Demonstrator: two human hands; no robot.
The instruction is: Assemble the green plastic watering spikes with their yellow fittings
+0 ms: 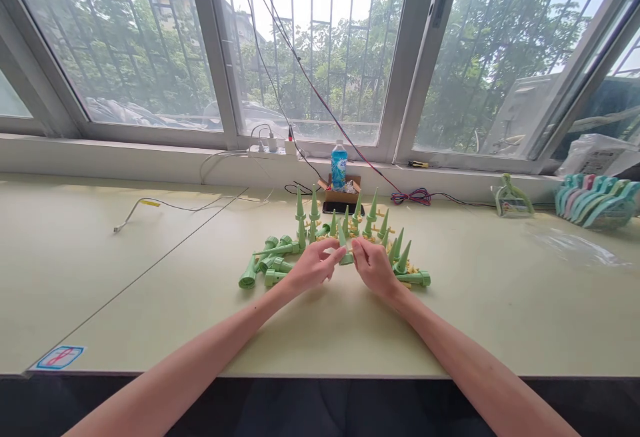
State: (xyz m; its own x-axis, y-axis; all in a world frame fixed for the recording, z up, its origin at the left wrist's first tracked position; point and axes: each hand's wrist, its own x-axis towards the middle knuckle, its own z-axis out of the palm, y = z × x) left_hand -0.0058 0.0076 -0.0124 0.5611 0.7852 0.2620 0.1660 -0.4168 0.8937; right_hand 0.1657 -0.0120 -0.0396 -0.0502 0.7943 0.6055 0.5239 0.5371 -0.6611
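My left hand (316,266) is closed on a green plastic watering spike (345,259), its tapered tip pointing up. Close beside it, my right hand (372,266) has its fingers pinched together near the spike's side; whatever they hold is too small and hidden to make out. Behind my hands, several green spikes stand upright (373,206), some with small yellow valve pieces (392,231) sticking out. More green spikes (275,264) lie loosely in a pile left of my left hand. Another one (415,279) lies on its side by my right wrist, close to loose yellow pieces.
On the pale table (500,310), a blue-liquid bottle (339,165) and a small cardboard box (353,185) stand behind the spikes. A phone-like dark slab (345,208) lies before them. Coiled cable (411,197), a small green dustpan set (513,198) and stacked coloured dustpans (597,201) are to the right.
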